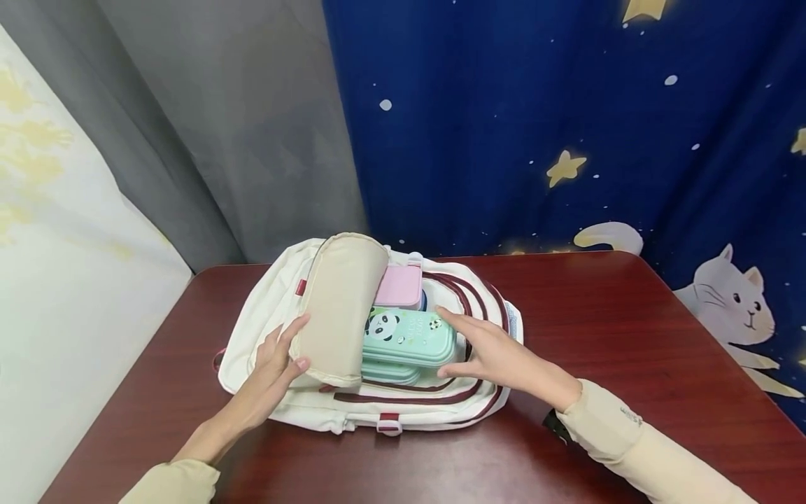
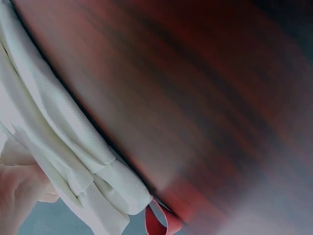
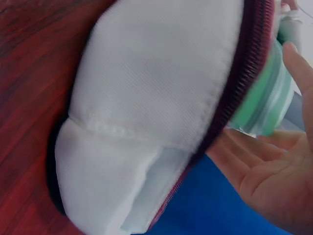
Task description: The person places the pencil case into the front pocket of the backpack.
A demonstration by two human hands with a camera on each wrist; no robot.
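Note:
A white backpack (image 1: 252,350) with dark red zips lies on the table. Its beige flap (image 1: 343,308) is folded over to the left. Partly under that flap sits a mint-green panda pencil case (image 1: 409,336), above another green case (image 1: 393,372) and beside a pink box (image 1: 401,285). My left hand (image 1: 271,374) rests against the flap's near left part, thumb and fingers apart; in the left wrist view white fabric hides its fingers. At the pencil case's right end, my right hand (image 1: 497,353) has its thumb and fingers spread. The right wrist view shows straight fingers (image 3: 244,156) beside the green case.
The dark red-brown table (image 1: 604,364) extends around the backpack. Behind it hang a grey curtain (image 1: 252,126) and a blue starry curtain (image 1: 504,105). A red loop (image 2: 161,220) sticks out from the bag, and a strap buckle (image 1: 389,425) lies at its near edge.

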